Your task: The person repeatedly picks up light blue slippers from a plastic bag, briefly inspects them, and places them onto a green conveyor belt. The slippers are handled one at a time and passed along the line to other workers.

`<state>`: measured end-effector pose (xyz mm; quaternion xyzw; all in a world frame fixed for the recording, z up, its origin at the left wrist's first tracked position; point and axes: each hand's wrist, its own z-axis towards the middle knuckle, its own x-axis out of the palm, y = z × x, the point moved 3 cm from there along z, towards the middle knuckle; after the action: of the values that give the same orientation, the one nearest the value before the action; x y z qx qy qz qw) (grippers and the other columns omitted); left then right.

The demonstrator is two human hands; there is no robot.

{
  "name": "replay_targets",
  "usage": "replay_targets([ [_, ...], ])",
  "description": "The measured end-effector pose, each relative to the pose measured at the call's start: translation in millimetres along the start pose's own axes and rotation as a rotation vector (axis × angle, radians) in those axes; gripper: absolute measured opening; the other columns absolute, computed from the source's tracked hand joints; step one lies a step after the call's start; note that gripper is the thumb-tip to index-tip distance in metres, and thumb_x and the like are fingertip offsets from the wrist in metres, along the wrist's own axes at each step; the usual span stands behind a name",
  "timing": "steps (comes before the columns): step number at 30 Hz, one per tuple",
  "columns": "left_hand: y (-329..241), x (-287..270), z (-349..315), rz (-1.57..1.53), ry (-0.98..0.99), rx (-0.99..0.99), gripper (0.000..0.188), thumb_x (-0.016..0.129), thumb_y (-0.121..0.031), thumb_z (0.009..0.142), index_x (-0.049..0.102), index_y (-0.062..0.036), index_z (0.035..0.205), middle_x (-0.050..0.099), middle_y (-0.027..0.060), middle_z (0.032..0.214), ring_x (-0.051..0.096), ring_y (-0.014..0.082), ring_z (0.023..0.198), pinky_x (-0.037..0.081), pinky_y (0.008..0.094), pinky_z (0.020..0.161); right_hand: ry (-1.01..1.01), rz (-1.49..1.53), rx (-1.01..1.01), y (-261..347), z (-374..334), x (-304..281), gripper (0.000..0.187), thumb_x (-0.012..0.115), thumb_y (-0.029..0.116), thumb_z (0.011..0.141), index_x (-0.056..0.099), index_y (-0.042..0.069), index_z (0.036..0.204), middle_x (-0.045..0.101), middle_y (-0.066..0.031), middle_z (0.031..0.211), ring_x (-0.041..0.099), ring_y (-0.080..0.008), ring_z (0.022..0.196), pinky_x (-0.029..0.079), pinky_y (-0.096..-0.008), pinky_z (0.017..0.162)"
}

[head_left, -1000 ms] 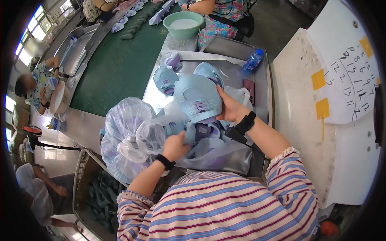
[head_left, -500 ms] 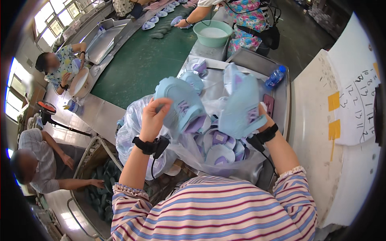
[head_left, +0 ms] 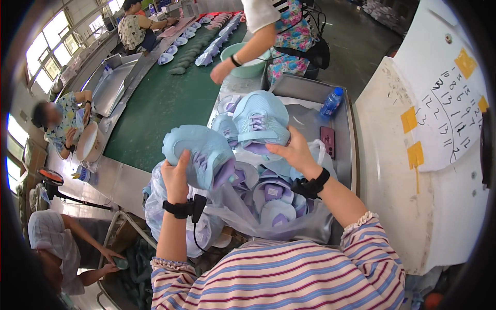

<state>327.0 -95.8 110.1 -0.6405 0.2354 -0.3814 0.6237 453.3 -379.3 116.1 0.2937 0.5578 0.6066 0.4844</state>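
Note:
My left hand (head_left: 175, 178) grips a light blue shoe upper (head_left: 194, 147) with lilac laces, thumb lying on its side and toe pointing away to the left. A second light blue shoe upper (head_left: 263, 113), laces facing up, is pinched at its heel opening by my right hand (head_left: 297, 152). Behind and between them lies another blue upper (head_left: 226, 125). Below my hands an open clear plastic bag (head_left: 235, 212) holds several pale blue and lilac shoe pieces (head_left: 276, 192). The fingers beneath both uppers are hidden.
At right, a metal tray (head_left: 347, 155) holds a blue bottle (head_left: 331, 102) and a phone (head_left: 327, 140). A green basin (head_left: 245, 61) stands ahead, near a co-worker's arm (head_left: 254, 46). Shoe parts line the green belt (head_left: 155, 108). Another person works by a dark-filled cart (head_left: 139, 268) at left.
My right hand has brought its upper leftward and turned it laces up. My left hand now has its thumb closed on the left upper. The co-worker's hand has left the belt's shoe piece.

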Motion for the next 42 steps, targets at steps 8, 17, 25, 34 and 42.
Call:
replay_targets([
  [8, 13, -2, 14, -0.012, -0.033, 0.013, 0.039, 0.068, -0.027, 0.083, 0.060, 0.0047, 0.103, 0.063, 0.0060, 0.096, 0.055, 0.0111, 0.085, 0.044, 0.0264, 0.076, 0.427, 0.652, 0.189, 20, 0, 4, 0.063, 0.065, 0.002, 0.071, 0.037, 0.002, 0.128, 0.052, -0.0085, 0.116, 0.053, -0.0166, 0.104, 0.042, -0.0299, 0.089],
  [17, 1, -14, 15, -0.078, -0.049, -0.044, 0.038, 0.065, -0.029, 0.085, 0.058, 0.0023, 0.106, 0.062, 0.0060, 0.099, 0.056, 0.0125, 0.087, 0.044, 0.0273, 0.078, 0.130, 0.281, 0.441, -24, 56, -59, 0.064, 0.057, 0.004, 0.076, 0.037, 0.010, 0.137, 0.059, -0.0051, 0.096, 0.059, -0.0119, 0.072, 0.044, -0.0256, 0.054],
  [25, -3, -13, 12, 0.004, -0.150, 0.048, 0.037, 0.068, -0.023, 0.082, 0.057, 0.0027, 0.107, 0.060, 0.0065, 0.100, 0.054, 0.0145, 0.088, 0.042, 0.0282, 0.080, 0.046, -1.192, 0.217, -97, 94, -86, 0.085, 0.074, 0.037, 0.070, 0.034, 0.003, 0.137, 0.029, -0.0228, 0.138, 0.036, -0.0364, 0.123, 0.035, -0.0419, 0.100],
  [34, -8, 29, -1, 0.075, 0.293, 0.117, 0.044, 0.061, -0.004, 0.076, 0.055, -0.0002, 0.120, 0.050, 0.0113, 0.123, 0.042, 0.0211, 0.119, 0.036, 0.0312, 0.096, 0.531, 0.422, 0.282, -31, 44, 73, 0.073, 0.069, 0.037, 0.076, 0.038, 0.001, 0.131, 0.039, -0.0220, 0.132, 0.040, -0.0264, 0.124, 0.038, -0.0333, 0.097],
  [42, -22, -15, 8, -0.151, 0.342, 0.047, 0.052, 0.052, 0.014, 0.077, 0.048, -0.0019, 0.127, 0.052, 0.0045, 0.122, 0.049, 0.0146, 0.112, 0.038, 0.0272, 0.095, 0.779, 1.170, 0.247, -6, 41, 14, 0.074, 0.069, 0.031, 0.070, 0.039, 0.006, 0.132, 0.026, -0.0196, 0.142, 0.032, -0.0440, 0.127, 0.052, -0.0492, 0.085],
])
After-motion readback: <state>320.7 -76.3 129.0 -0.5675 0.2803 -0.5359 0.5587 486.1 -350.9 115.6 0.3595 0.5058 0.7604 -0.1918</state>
